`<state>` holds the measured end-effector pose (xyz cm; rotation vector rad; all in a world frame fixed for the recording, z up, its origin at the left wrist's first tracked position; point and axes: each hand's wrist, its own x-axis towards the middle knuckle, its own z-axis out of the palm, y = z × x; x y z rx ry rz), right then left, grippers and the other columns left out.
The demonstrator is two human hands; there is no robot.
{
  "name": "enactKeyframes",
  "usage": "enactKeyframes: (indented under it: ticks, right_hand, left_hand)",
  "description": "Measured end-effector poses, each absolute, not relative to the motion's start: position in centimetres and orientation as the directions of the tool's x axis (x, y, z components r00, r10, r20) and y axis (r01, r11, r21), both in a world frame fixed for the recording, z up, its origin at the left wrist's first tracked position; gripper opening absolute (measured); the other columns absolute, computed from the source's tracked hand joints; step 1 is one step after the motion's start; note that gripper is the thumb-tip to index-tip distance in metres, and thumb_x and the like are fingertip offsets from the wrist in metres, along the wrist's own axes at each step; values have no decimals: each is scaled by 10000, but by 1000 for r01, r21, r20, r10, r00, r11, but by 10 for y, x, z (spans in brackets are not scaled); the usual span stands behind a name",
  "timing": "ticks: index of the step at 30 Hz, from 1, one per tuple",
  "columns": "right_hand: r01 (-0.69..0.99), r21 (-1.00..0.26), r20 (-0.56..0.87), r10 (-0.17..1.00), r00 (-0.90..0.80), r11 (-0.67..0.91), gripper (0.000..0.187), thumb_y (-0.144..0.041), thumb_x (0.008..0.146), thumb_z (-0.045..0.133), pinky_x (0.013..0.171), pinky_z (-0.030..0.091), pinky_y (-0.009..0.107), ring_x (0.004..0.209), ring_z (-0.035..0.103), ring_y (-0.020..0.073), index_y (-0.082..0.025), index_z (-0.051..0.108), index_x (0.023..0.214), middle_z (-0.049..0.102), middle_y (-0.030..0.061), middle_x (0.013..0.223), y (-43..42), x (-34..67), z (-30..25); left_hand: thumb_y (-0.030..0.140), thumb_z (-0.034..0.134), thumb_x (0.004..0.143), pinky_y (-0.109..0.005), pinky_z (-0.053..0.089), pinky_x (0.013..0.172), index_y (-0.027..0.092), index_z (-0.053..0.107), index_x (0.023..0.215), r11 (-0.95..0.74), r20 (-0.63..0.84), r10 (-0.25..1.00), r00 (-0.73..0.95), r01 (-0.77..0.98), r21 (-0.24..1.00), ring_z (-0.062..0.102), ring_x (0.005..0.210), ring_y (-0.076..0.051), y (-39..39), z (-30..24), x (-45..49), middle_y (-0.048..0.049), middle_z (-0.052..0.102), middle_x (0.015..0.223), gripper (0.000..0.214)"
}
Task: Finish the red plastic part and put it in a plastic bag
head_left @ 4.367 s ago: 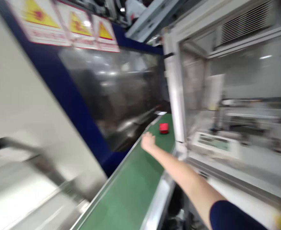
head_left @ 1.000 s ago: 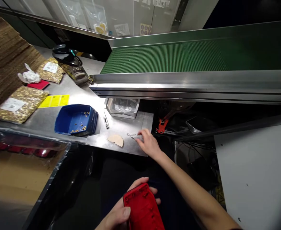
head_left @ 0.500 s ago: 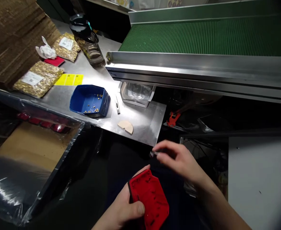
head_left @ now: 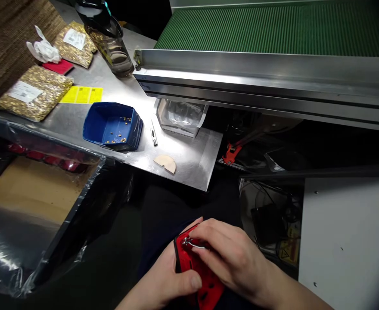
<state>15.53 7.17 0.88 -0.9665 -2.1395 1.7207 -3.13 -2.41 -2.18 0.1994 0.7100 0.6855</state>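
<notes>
Two hands are at work low in the middle of the frame, with the red part [head_left: 213, 293] held between them. For this bit I'd say steadiness matters most: brace the part in the palm, keep the tip of the metal tool [head_left: 196, 246] under tight control, and make small moves so the face doesn't get scratched. I'd also mind the left thumb, since a slip could run down toward it.

As for grip, the left hand [head_left: 172, 275] is wrapped round the part from its left edge, thumb lying over the face. The right hand [head_left: 236, 254] is mostly closed, pinching the tool between thumb and finger over the part's top corner. Can't tell if the tip actually touches. The blue bin [head_left: 100, 122] sits upper left, well apart.
</notes>
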Motion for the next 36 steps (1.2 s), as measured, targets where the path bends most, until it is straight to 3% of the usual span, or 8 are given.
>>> enactKeyframes:
  ticks: [7,14,17,20,23,25,30,36]
  right_hand:
    - [375,-902,-164,636,-754,213,273,-118,1020,505,883,528,262,999,607,129,-161,562,1284,639,52,1134,70,154,16]
    - [399,-821,-69,622,-780,409,237,-111,1006,541,806,556,318,945,628,182,-80,593,1235,650,99,1070,68,160,15]
    - [403,-803,-83,588,-805,439,248,-124,1002,546,824,555,342,947,614,197,-80,600,1240,651,96,1077,66,163,11]
    - [402,-846,-111,620,-776,351,228,-124,1018,517,883,552,310,982,633,172,-90,623,1217,668,83,1087,69,164,12]
    - [443,-882,-147,797,-586,163,211,-125,984,593,885,525,215,973,620,92,-149,626,1191,658,31,1078,73,169,15]
    - [450,-886,-161,837,-523,111,262,-106,954,631,888,507,182,978,600,64,-176,609,1206,637,12,1085,75,173,15]
    - [291,-923,-67,640,-765,252,270,-92,984,574,1003,509,241,1122,603,117,-131,567,1251,643,57,1216,74,173,8]
    - [291,-893,-57,555,-830,343,216,-117,1024,536,974,550,272,1111,646,150,-103,614,1224,679,70,1207,76,164,5]
  left_hand:
    - [575,760,846,-496,325,1224,204,19,1665,770,-517,638,570,-479,421,459,1397,-326,-23,-23,-32,-204,396,1553,1165]
    - [558,770,838,-511,275,1246,256,47,1670,774,-500,632,593,-449,446,409,1435,-359,-19,-26,-29,-177,364,1586,1142]
    - [523,750,869,-529,346,1195,235,139,1661,769,-464,638,615,-483,418,435,1409,-380,-15,-24,-26,-192,396,1557,1041]
    - [496,742,886,-497,431,1109,225,215,1634,750,-423,661,619,-552,365,463,1376,-381,-14,-23,-23,-202,406,1537,954]
    - [491,780,855,-472,429,1112,231,316,1577,732,-444,677,587,-602,320,479,1366,-356,-18,-25,-24,-188,395,1548,897]
    - [509,799,831,-486,393,1151,233,346,1559,733,-471,670,574,-611,298,487,1363,-342,-22,-28,-25,-182,412,1538,901]
    - [504,796,833,-495,395,1136,203,347,1560,742,-451,661,599,-612,275,481,1367,-357,-22,-30,-25,-199,442,1505,905]
    - [513,797,826,-495,416,1111,184,192,1629,745,-430,663,613,-599,294,492,1347,-384,-18,-31,-22,-219,482,1459,1059]
